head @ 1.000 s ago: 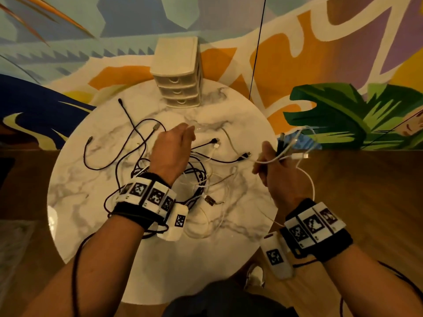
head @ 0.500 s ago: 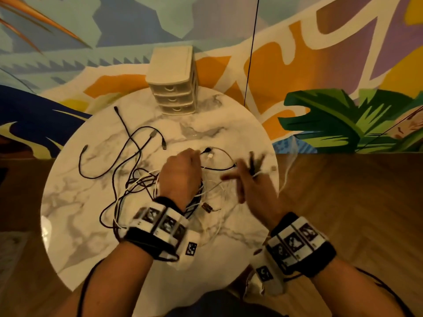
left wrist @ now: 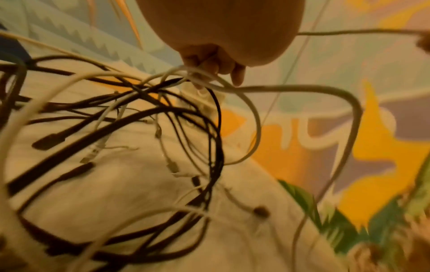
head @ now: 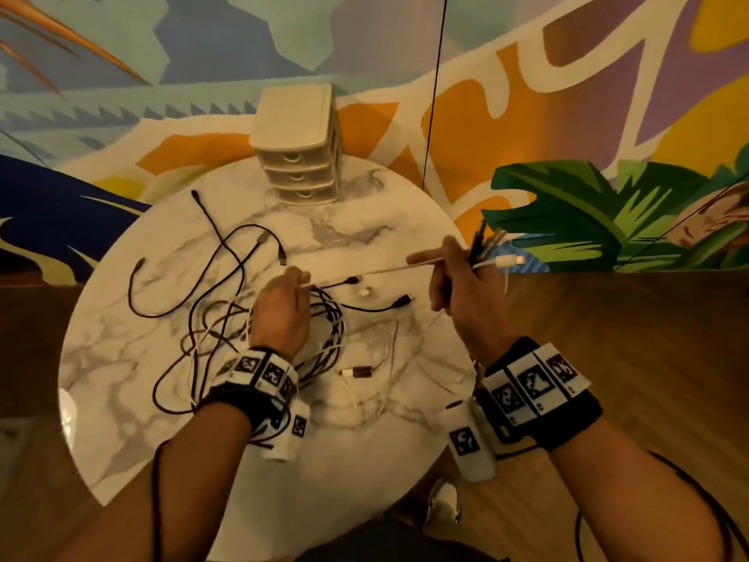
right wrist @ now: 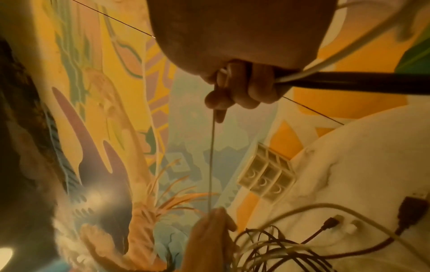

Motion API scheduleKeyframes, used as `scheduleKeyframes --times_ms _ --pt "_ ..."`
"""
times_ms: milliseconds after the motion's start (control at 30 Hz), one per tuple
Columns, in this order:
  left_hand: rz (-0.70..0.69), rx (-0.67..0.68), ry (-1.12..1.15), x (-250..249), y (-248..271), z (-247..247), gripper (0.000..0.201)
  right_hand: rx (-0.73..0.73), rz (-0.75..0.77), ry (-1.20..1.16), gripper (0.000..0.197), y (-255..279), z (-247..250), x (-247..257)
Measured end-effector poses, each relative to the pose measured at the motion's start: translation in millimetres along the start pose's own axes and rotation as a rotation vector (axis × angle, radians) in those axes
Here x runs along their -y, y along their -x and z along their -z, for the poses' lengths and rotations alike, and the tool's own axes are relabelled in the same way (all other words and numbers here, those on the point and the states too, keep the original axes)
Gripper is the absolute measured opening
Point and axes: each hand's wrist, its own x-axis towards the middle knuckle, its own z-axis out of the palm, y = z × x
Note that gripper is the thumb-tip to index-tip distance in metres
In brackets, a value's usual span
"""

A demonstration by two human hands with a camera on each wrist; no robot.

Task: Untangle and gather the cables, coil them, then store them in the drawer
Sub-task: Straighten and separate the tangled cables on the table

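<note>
Since a half-second ago we have drawn our hands apart, so the white cable (head: 377, 270) now runs taut between them.

Item: white cable. Stretched above the table (head: 194, 448), its plug end past our right fist.

Item: right hand (head: 466, 294). Fingers curled round the white cable and a bundle of dark cables (head: 480, 241), raised over the table's right edge.

Item: left hand (head: 283, 310). Thumb and fingers pinch the white cable's other end, above the tangle (head: 227, 318).

Item: tangle. Black and white cables heaped on the table's middle, loops trailing left; loose plugs lie just right of it.

Item: drawers (head: 298, 148). Three-tier unit at the table's far edge, all drawers closed.

Item: mural wall (head: 567, 95) behind; wood floor (head: 648, 338) right.
</note>
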Motion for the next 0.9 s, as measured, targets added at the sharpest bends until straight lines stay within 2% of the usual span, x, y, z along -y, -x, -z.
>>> scheduleKeyframes --times_ms 67,167,267,333,367,400,500,567,700,800,900 --pt "-0.014 -0.021 0.034 4.4 -4.9 0.8 0.022 -0.119 0.014 -0.068 0.053 -2.6 5.5 4.5" --pt "0.035 0.134 -0.006 30.1 3.0 -1.6 0.019 -0.257 0.047 -0.155 0.054 -9.9 23.6 18.3" --pt "0.065 0.038 0.101 39.3 5.1 11.9 0.024 -0.328 0.054 -0.214 0.054 -18.6 36.5 26.0" --pt "0.097 0.149 0.092 44.9 8.4 14.5 0.039 -0.330 0.039 -0.252 0.054 -16.2 34.4 23.5" --pt "0.114 0.215 0.053 49.3 10.4 14.9 0.048 -0.320 0.031 -0.268 0.054 -13.5 31.3 21.1" --pt "0.127 0.214 0.031 53.1 10.5 16.1 0.053 -0.307 0.014 -0.279 0.055 -10.8 28.1 18.6" --pt "0.160 -0.013 0.148 45.2 2.2 32.4 0.049 -0.275 -0.052 -0.288 0.058 -4.0 21.2 8.7" --pt "0.111 -0.054 0.190 24.8 -3.9 46.7 0.051 -0.233 -0.106 -0.275 0.061 1.2 16.7 0.2" --pt "0.024 0.043 0.135 -10.1 1.9 61.0 0.046 -0.150 -0.219 -0.189 0.063 13.4 8.1 -18.0" --pt "-0.051 0.156 -0.007 -28.4 20.9 60.7 0.047 -0.061 -0.210 -0.126 0.058 19.9 2.6 -26.0" --pt "-0.299 0.261 -0.277 -55.0 43.4 47.5 0.046 0.125 -0.195 -0.020 0.054 26.5 -10.9 -30.0"
